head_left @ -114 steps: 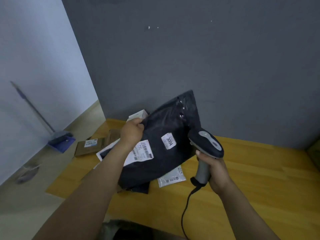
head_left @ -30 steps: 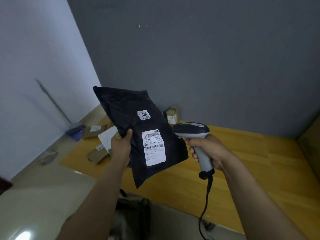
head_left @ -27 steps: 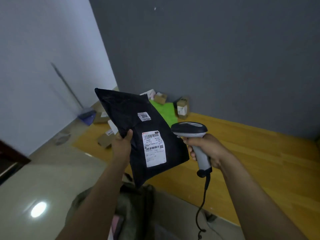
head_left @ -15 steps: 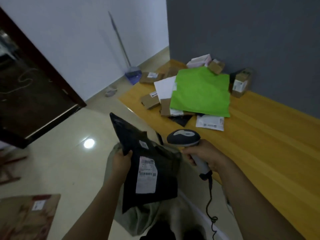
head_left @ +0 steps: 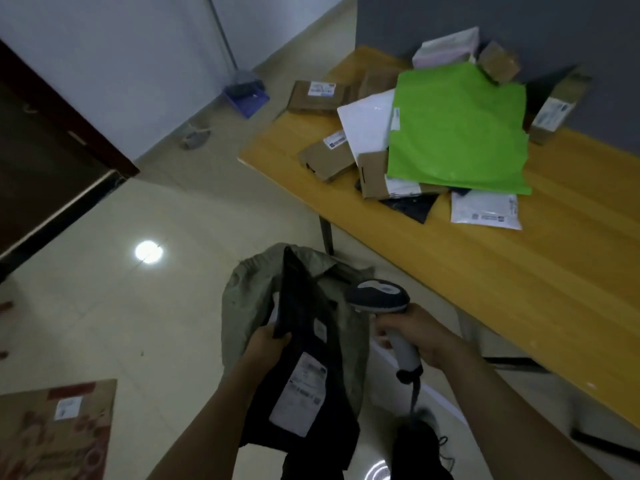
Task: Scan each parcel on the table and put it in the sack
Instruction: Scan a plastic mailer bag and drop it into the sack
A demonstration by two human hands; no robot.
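Dropping the black parcel (head_left: 301,317) into the sack (head_left: 242,306) is the step in hand, by my read. Parcel sits bottom centre of the frame, label (head_left: 301,393) facing up, far end over the sack's mouth, near end toward the camera. Left hand (head_left: 266,344) grips its left edge, fingers curled round it.

Advice: tip the far end down into the opening, get it past the floppy rim, then release. Letting go early could slide it off the fabric onto the floor (head_left: 138,306). Sack looks slumped, with the mouth only partly open; can't tell the depth.

Right hand (head_left: 419,337) is wrapped round the scanner (head_left: 384,303) grip, just right of the parcel. Keep it and the cable (head_left: 414,393) out of the mouth.

Table (head_left: 485,271), upper right, carries the rest: green mailer (head_left: 457,129), white mailer (head_left: 485,209), brown boxes (head_left: 325,161). All are well apart from the sack and not yet bagged.
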